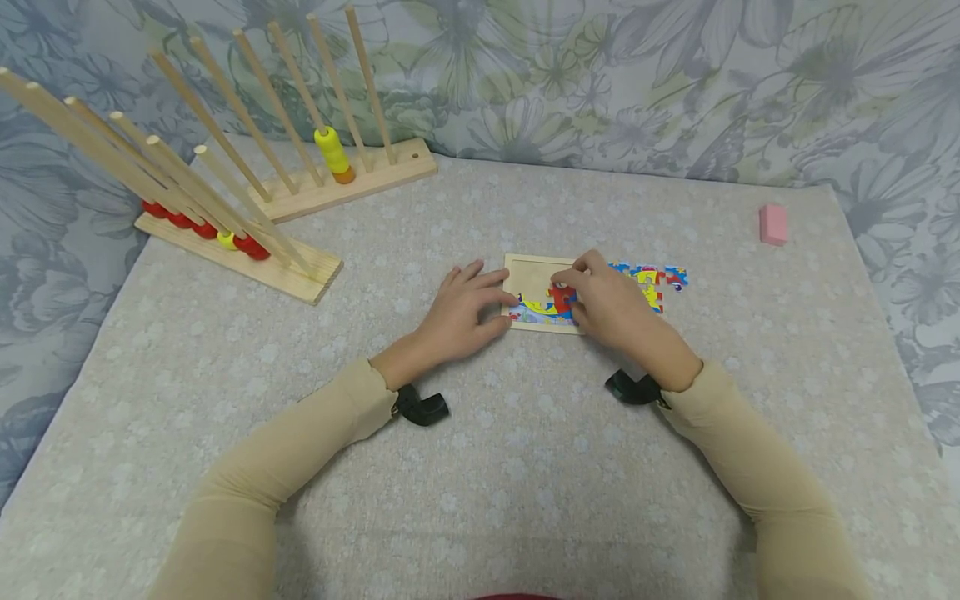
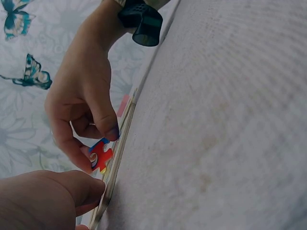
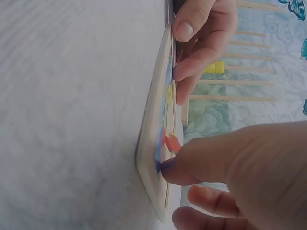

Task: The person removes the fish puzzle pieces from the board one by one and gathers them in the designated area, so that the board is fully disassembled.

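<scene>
A shallow wooden puzzle tray lies on the table, its lower part filled with joined colourful pieces. My right hand is over the tray's right side, pinching a red puzzle piece with a printed eye, tilted above the tray. In the right wrist view that red piece shows just past the thumb. At the tray's left edge my left hand rests with its fingers spread, fingertips on the frame. Joined loose pieces lie right of the tray, partly hidden by the right hand.
Two wooden peg stands stand at the back left, with red, yellow and orange beads on some tall pegs. A pink block lies at the far right. A patterned cloth covers the table, and floral fabric rises behind.
</scene>
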Tool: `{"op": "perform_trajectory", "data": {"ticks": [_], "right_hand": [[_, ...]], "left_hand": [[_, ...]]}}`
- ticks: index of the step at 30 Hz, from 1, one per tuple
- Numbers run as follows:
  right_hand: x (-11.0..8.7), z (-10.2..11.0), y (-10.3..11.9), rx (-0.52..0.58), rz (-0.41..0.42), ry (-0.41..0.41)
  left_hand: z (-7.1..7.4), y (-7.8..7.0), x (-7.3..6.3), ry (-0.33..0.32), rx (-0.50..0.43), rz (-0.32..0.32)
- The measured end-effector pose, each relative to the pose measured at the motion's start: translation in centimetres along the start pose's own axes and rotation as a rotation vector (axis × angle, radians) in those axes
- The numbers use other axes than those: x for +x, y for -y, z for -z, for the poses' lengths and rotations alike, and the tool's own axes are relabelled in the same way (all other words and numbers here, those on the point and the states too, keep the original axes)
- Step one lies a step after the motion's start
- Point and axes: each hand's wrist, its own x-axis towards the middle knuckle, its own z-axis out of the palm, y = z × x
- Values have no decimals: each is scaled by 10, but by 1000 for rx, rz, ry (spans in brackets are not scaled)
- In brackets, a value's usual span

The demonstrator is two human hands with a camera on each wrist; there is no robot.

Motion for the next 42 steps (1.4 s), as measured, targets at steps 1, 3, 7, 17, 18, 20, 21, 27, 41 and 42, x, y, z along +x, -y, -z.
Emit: {"op": "perform_trajectory", "data": {"ticks": [1, 3, 7, 17, 18, 20, 21, 27, 41, 42], "right_hand": [[0, 0, 0, -2, -5, -1], [0, 0, 0, -8, -7, -7], [-1, -1, -1, -20, 3, -31], [-10, 21, -20, 80, -27, -38], [-12, 26, -26, 99, -31, -49], [-19, 34, -38, 128, -27, -78], [-24, 37, -45, 132, -24, -92], [-53, 43, -84, 110, -56, -149], [-78, 40, -123, 101, -186, 25], [-77, 40, -124, 105, -192, 40]], "left_hand": [[0, 0, 0, -1, 0, -1], [0, 0, 0, -1, 0, 0], [1, 0, 0, 3, -1, 2], [-1, -1, 1, 5, 6, 3], [-1, -1, 1, 4, 7, 4], [-1, -1, 1, 2, 9, 6], [-1, -2, 1, 1, 8, 7], [0, -1, 0, 0, 7, 11], [0, -2, -1, -3, 10, 13], [0, -2, 0, -1, 10, 14]]}}
